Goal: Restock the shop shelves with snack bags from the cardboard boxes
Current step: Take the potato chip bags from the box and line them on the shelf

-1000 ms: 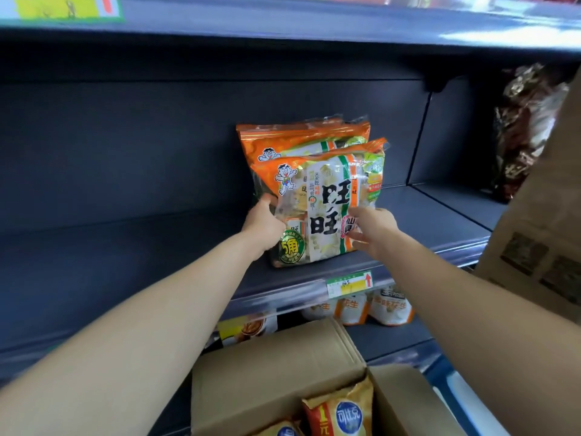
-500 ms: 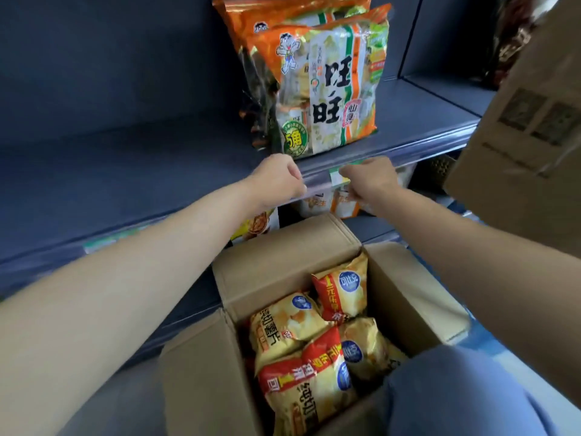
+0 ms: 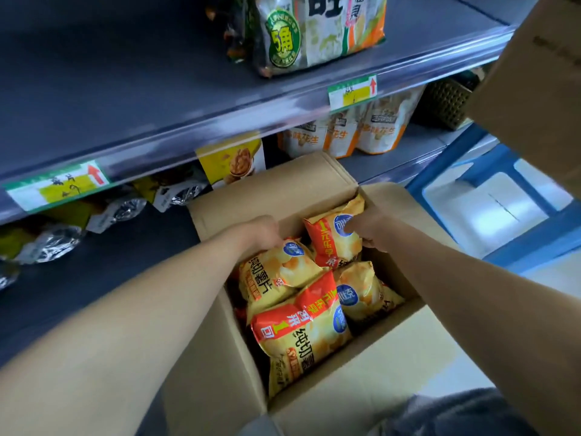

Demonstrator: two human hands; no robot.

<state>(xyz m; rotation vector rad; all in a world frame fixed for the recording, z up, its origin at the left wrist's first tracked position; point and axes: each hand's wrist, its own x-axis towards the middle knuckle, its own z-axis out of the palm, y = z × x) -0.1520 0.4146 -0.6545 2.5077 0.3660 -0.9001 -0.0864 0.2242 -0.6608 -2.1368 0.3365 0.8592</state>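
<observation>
We see both hands down in the open cardboard box [image 3: 220,357], which stands below the front edge of the grey shelf [image 3: 125,89]. The left hand [image 3: 262,231] reaches behind a yellow chip bag [image 3: 276,272] at the box's far left; its fingers are hidden, so we cannot tell whether they grip. The right hand [image 3: 367,229] rests on the upright bag [image 3: 333,237] at the far edge, fingertips pressed to its face; a firm hold is unclear. The rice cracker bag [image 3: 320,29] on the shelf is cut off at the top.
</observation>
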